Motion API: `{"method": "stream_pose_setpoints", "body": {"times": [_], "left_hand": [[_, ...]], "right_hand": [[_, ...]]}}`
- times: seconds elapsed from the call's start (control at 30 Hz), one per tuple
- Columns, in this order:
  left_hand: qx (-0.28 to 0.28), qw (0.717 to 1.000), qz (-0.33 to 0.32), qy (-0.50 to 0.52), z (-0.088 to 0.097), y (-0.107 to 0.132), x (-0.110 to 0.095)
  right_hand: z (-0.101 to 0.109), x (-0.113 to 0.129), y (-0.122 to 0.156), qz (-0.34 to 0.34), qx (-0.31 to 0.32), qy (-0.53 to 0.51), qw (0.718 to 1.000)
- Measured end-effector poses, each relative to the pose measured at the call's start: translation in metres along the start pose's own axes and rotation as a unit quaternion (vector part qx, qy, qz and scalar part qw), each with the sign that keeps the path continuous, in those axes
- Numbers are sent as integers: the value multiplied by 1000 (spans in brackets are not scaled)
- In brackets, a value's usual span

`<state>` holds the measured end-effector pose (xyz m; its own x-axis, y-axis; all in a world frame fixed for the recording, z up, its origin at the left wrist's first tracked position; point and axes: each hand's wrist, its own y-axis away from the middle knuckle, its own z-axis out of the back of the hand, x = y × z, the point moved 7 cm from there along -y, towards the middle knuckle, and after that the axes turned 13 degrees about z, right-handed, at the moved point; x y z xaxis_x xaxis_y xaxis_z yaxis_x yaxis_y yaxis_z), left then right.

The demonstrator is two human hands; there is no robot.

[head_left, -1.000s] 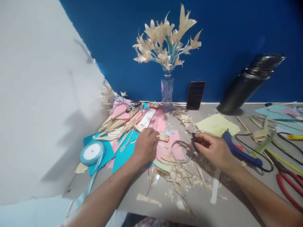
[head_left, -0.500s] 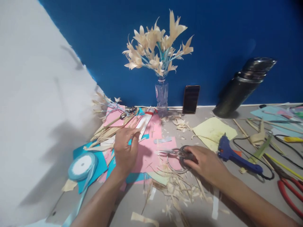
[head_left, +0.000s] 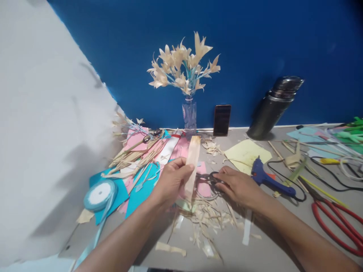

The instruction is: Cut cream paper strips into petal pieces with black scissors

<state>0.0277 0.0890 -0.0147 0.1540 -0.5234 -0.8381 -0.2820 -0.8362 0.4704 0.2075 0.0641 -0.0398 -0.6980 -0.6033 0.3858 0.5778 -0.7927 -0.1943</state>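
Between the thumb and fingers of my left hand (head_left: 174, 179) a flat, pale strip of dried leaf or husk (head_left: 193, 155) stands nearly upright. My right hand (head_left: 236, 185) is closed on the handles of small dark scissors (head_left: 213, 179). Their blades point left and reach close to the strip; whether they touch it I cannot tell. Under both hands lie pink paper (head_left: 204, 187) and a heap of pale trimmings (head_left: 211, 217).
Dried strips (head_left: 136, 156), a light-blue ribbon roll (head_left: 100, 194) and teal paper (head_left: 143, 185) are on the left. Behind stand a bottle of husk flowers (head_left: 189, 117), a phone (head_left: 222, 120) and a black flask (head_left: 272, 109). Rightward lie a blue glue gun (head_left: 270, 179) and red-handled scissors (head_left: 334, 223).
My left hand has moved right and now holds up the wide pale strip beside the scissors. My right hand keeps the scissors, slightly further left in view. The camera view has shifted.
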Motion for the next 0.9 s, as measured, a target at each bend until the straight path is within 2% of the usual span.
{"method": "stream_pose_setpoints", "body": {"times": [0.07,0.13,0.17,0.23,0.3,0.37,0.43,0.53,0.73,0.83,0.9], "left_hand": [[5,999,-28,-21,-8,-2,0],[10,999,-38,-33,-17,-4,2],[13,999,-35,-38,-22,-5,5],[19,998,-25,-48,-31,-6,12],[40,997,-17,-57,-39,-7,18],[68,996,1,-52,-46,-9,26],[87,995,29,-33,-48,-11,33],[98,993,58,-15,-46,-16,41],[39,997,6,-70,-38,-18,40],[58,996,33,-55,-41,-17,45],[75,995,49,-45,-44,-16,48]], "right_hand": [[7,4,0,-9,-45,-40,998],[11,5,0,-37,-118,-165,979],[11,4,0,-58,-155,-259,952],[4,3,0,-90,-205,-448,865],[-1,3,0,-111,-230,-554,793],[-4,3,0,-124,-232,-590,763],[-4,4,0,-127,-221,-593,764],[1,4,1,-120,-215,-567,786],[6,11,3,-116,-213,-487,839],[7,11,4,-115,-214,-451,859],[6,11,4,-113,-209,-450,861]]}}
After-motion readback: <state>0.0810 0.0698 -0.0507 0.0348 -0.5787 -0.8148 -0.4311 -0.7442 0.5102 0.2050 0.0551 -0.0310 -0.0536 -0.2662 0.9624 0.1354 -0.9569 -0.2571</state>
